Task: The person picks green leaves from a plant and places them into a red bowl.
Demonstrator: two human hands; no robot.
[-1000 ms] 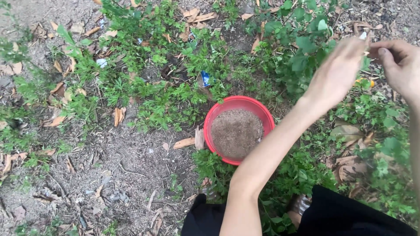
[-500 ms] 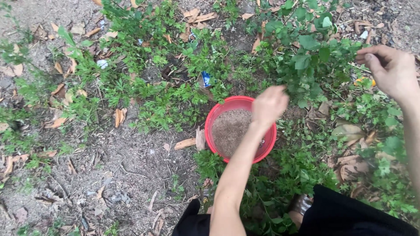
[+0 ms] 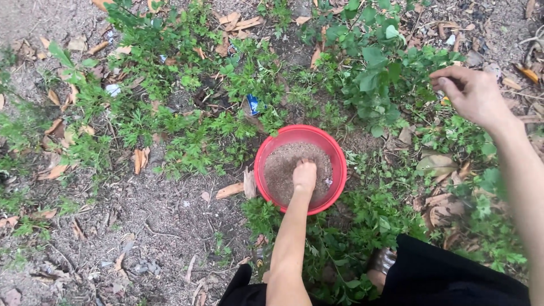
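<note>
A red round bowl sits on the ground among weeds, filled with brown granular material. My left hand reaches down into the bowl, and its fingertips are pressed into the brown material and hidden. My right hand hovers at the upper right beside a leafy green plant. Its fingers curl in toward the thumb, and I see nothing between them.
Bare dirt with dry leaves lies to the left. Low green weeds ring the bowl. A small blue scrap lies behind the bowl. My dark clothing and a foot are at the bottom edge.
My left hand came away from the plant at the upper right, down and leftward, into the bowl. My right hand stayed near the plant, shifting slightly left.
</note>
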